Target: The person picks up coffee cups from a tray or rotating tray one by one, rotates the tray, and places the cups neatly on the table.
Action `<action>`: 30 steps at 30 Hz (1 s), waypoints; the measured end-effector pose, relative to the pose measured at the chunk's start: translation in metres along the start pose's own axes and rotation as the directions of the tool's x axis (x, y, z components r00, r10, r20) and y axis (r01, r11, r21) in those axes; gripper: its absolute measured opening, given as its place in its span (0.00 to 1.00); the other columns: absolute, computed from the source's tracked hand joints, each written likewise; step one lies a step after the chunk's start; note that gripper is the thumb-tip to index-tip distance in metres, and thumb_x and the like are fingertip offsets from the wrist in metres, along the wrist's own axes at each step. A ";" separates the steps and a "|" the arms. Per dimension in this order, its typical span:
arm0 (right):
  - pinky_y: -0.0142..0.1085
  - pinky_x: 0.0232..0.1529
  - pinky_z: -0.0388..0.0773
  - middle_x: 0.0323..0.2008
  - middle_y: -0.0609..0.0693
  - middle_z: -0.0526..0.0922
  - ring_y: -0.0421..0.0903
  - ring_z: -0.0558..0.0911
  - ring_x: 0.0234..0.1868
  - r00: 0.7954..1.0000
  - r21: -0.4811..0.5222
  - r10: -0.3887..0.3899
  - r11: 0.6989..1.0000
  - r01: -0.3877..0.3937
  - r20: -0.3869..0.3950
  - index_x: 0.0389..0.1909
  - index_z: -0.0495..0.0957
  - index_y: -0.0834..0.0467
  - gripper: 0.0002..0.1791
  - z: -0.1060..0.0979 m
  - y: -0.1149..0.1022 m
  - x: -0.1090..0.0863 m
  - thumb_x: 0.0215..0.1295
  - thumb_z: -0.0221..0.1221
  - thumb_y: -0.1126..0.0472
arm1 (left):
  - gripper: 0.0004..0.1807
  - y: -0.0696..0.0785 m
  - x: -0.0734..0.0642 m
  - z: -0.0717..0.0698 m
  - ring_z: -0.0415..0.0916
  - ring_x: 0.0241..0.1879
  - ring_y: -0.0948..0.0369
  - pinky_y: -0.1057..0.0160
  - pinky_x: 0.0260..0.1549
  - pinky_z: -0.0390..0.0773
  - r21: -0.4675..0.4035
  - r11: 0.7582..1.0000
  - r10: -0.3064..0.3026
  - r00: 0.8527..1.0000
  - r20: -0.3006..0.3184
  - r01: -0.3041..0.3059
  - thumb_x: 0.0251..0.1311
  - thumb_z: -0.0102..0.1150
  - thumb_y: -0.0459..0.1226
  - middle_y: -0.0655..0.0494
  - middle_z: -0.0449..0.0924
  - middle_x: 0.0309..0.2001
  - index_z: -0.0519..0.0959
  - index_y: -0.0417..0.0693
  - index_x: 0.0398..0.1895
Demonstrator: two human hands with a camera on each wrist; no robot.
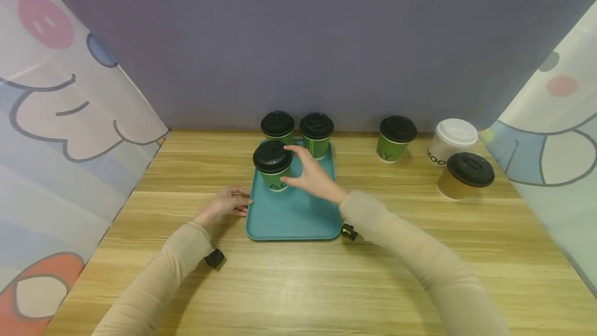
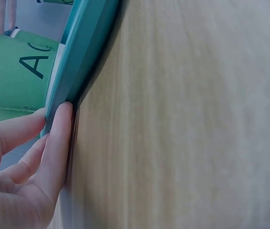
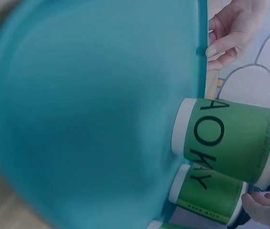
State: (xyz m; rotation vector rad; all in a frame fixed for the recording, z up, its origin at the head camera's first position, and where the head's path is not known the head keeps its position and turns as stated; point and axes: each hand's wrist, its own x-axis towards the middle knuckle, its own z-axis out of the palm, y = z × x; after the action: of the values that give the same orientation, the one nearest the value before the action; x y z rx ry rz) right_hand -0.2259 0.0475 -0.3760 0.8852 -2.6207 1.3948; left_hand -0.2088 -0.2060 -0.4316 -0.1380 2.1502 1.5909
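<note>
A teal tray [image 1: 294,217] lies on the wooden table with three green paper cups at its far half. The nearest, a green cup with black lid [image 1: 272,159], stands upright toward the tray's left side. Behind it are the back left cup [image 1: 278,124] and the back right cup [image 1: 317,135], both black-lidded. My left hand [image 1: 226,203] pinches the tray's left rim, thumb over the edge [image 2: 61,81] and fingers along its outer side. Beside the nearest cup, my right hand [image 1: 310,175] has thumb and fingers spread apart, fingertips right at the lid and cup side.
To the right on the table stand another green cup [image 1: 394,141], a white cup with white lid [image 1: 450,141] and a brown cup with black lid [image 1: 464,175]. A grey panel [image 1: 326,45] rises behind the table, with cartoon-printed curtains [image 1: 46,118] at both sides.
</note>
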 end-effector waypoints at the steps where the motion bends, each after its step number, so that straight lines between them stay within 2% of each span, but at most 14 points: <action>1: 0.44 0.58 0.64 0.60 0.55 0.59 0.52 0.61 0.60 1.000 -0.004 0.007 1.000 -0.007 0.005 0.63 0.54 0.55 0.40 0.002 0.000 0.001 0.50 0.64 0.56 | 0.22 0.000 0.000 0.000 0.76 0.23 0.61 0.62 0.29 0.81 0.004 1.000 0.004 1.000 0.002 -0.004 0.56 0.54 0.29 0.51 0.77 0.27 0.64 0.27 0.53; 6: 0.44 0.58 0.64 0.61 0.56 0.57 0.50 0.61 0.60 0.999 -0.005 0.031 1.000 -0.031 0.008 0.63 0.53 0.55 0.40 0.009 -0.002 0.007 0.51 0.64 0.56 | 0.22 0.000 -0.002 0.000 0.76 0.23 0.61 0.62 0.30 0.81 0.011 1.000 0.009 1.000 0.004 -0.009 0.57 0.53 0.30 0.50 0.77 0.27 0.63 0.27 0.54; 16: 0.44 0.55 0.67 0.59 0.57 0.60 0.50 0.64 0.58 0.996 0.060 0.091 0.994 -0.090 -0.013 0.59 0.57 0.56 0.37 0.014 -0.003 0.013 0.50 0.64 0.56 | 0.22 0.000 -0.002 0.001 0.76 0.24 0.61 0.62 0.31 0.81 0.009 1.000 0.002 1.000 0.003 -0.002 0.57 0.53 0.30 0.50 0.76 0.28 0.63 0.28 0.54; 30: 0.47 0.55 0.68 0.51 0.57 0.62 0.50 0.66 0.51 0.993 0.146 0.104 0.985 -0.095 -0.053 0.51 0.60 0.58 0.31 0.015 0.000 0.015 0.48 0.65 0.59 | 0.23 0.000 -0.002 0.000 0.76 0.23 0.62 0.63 0.30 0.81 -0.004 1.000 0.007 1.000 0.007 -0.007 0.56 0.54 0.30 0.52 0.76 0.24 0.64 0.27 0.53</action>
State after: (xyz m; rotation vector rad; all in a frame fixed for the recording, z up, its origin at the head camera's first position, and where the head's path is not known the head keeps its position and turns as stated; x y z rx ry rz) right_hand -0.2351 0.0290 -0.3800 0.7208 -2.5800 1.6251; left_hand -0.2067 -0.2060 -0.4304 -0.1265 2.1448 1.5968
